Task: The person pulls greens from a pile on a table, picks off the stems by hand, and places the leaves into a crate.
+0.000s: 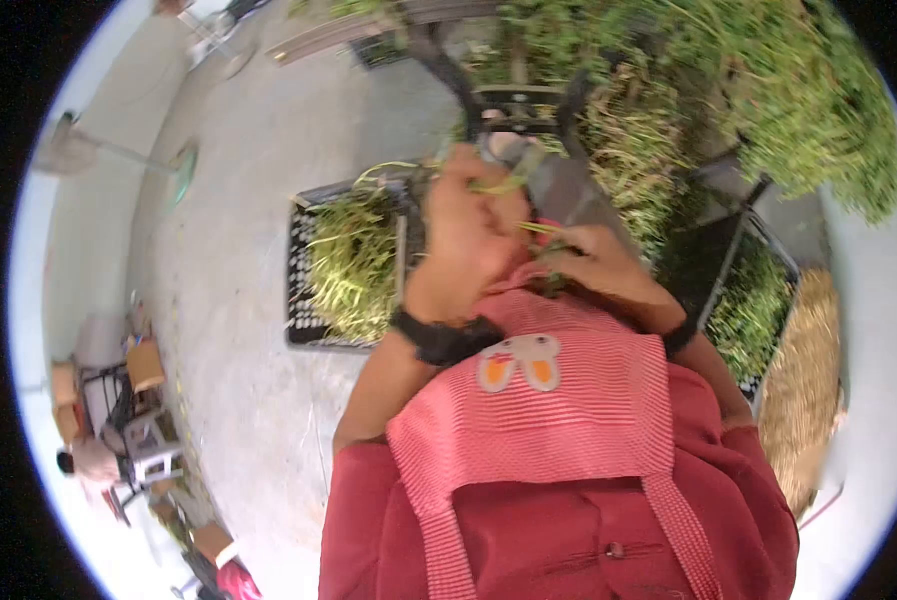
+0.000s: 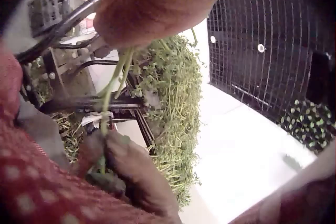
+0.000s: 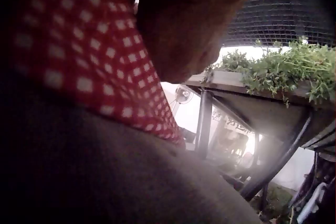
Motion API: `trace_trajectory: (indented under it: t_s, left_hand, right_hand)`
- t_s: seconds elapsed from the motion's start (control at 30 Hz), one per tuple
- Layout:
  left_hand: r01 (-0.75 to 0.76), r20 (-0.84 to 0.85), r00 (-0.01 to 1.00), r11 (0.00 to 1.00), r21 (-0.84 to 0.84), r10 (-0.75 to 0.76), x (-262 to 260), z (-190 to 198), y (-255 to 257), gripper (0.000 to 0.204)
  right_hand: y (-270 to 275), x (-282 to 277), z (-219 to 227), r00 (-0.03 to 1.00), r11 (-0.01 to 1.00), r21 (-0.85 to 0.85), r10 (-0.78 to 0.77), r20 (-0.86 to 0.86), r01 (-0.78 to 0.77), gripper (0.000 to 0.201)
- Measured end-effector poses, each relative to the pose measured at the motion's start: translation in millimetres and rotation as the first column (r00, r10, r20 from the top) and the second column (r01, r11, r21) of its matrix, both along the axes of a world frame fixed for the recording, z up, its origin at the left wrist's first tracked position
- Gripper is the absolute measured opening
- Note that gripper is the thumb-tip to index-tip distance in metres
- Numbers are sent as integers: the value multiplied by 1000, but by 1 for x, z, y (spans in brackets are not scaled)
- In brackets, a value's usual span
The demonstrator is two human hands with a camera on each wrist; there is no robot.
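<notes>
Both hands are close together in front of the apron (image 1: 558,430), at chest height. Thin green plant stems (image 2: 107,98) stretch between them in the left wrist view. My left hand (image 1: 473,225) grips the stems from above with curled fingers, and a pale leafy piece shows beside it in the head view. Lower down, my right hand (image 1: 608,265) pinches their other end between thumb and fingers, over a dark leafy clump (image 2: 107,182). The right wrist view shows mostly the checked apron cloth (image 3: 105,71) and part of the dark hand, hiding the stems.
To the left, a black crate (image 1: 296,270) on the floor holds pale stems. Leafy greens (image 1: 808,110) are heaped on a table at the right, above a second crate of greens (image 1: 753,320). A straw-coloured bundle (image 1: 803,390) lies beside that crate. Stools (image 1: 153,440) stand far left.
</notes>
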State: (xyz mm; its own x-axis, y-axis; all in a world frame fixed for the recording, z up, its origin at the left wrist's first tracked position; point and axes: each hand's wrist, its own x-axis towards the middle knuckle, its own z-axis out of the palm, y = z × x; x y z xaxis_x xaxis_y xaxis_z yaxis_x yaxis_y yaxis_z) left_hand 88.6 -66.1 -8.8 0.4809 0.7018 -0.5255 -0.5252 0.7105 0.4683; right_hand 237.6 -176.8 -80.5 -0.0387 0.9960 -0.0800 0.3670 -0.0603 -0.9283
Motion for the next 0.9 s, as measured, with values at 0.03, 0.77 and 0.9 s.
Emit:
trace_trajectory:
  t_s: [0.03,0.77,0.9]
  left_hand:
    - [101,28,994,994,32,-102,8,8,-14,30]
    - [201,328,890,919,338,-316,-71,-22,43,41]
    - [185,339,887,915,358,-312,-79,-26,42,42]
  right_hand:
    - [5,-2,-7,992,994,47,-96,-86,101,27]
    - [9,43,-23,425,926,-359,-375,-824,120,20]
    - [8,40,-18,384,866,-464,-499,-777,185,18]
